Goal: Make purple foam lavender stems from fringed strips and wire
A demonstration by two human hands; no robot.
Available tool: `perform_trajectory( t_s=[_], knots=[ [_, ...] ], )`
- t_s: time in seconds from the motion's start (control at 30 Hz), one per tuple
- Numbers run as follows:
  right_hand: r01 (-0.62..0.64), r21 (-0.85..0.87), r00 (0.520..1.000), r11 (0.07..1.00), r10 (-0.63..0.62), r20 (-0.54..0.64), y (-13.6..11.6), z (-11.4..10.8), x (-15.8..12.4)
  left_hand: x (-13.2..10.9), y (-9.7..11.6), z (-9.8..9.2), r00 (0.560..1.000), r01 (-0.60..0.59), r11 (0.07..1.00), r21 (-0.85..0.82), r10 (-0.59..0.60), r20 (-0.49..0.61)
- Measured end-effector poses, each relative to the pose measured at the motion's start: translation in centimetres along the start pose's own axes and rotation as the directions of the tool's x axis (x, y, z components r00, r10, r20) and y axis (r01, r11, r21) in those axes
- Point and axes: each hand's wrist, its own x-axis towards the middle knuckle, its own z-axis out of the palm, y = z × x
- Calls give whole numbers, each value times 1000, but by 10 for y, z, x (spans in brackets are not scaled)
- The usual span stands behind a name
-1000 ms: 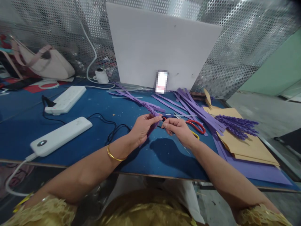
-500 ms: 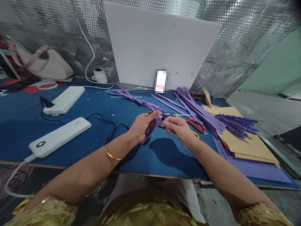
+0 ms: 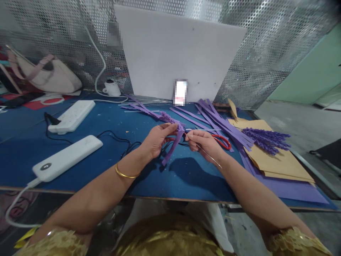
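My left hand [image 3: 156,140] pinches a purple paper strip [image 3: 172,149] between thumb and fingers, and its tail hangs down below the hand. Closed on a thin wire [image 3: 210,157], my right hand [image 3: 202,141] is just to the right of the strip. The wire slants down across my right wrist, and its upper end reaches toward the strip. Behind the left fingers shows a frilled purple paper piece [image 3: 167,116]. Scissors with red handles [image 3: 223,141] lie behind my right hand, which partly hides them.
Purple strips [image 3: 223,122] lie at the back right. Purple flower sprigs [image 3: 266,139] rest on brown paper [image 3: 285,165]. On the left are a white power bank [image 3: 68,158] and a power strip [image 3: 71,116]. A phone [image 3: 180,92] leans against a white board [image 3: 181,49].
The purple strip's tail now hangs freer below my left hand. My right hand has turned, and the wire now shows plainly across the wrist. The view has shifted slightly.
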Motion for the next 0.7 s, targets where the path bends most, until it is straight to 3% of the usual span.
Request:
perform_trajectory(
  t_s=[0.1,0.37,0.47,0.57,0.7],
  knots=[
    [-31,14,999,999,31,26,0,-2,2,-3,-2,0,993,87,993,74,-93,76],
    [-95,-42,994,995,97,55,-1,-5,3,-2,-2,0,988,147,987,63,-150,43],
    [-62,-56,991,996,55,-124,-3,-8,6,-1,-1,0,992,125,992,-11,-125,-34],
    [84,20,941,996,-73,-330,-3,-19,13,1,1,1,985,121,991,-57,-127,-116],
    [187,80,893,979,-135,-430,-3,-33,21,1,5,5,967,108,988,-107,-130,-219]
  ],
)
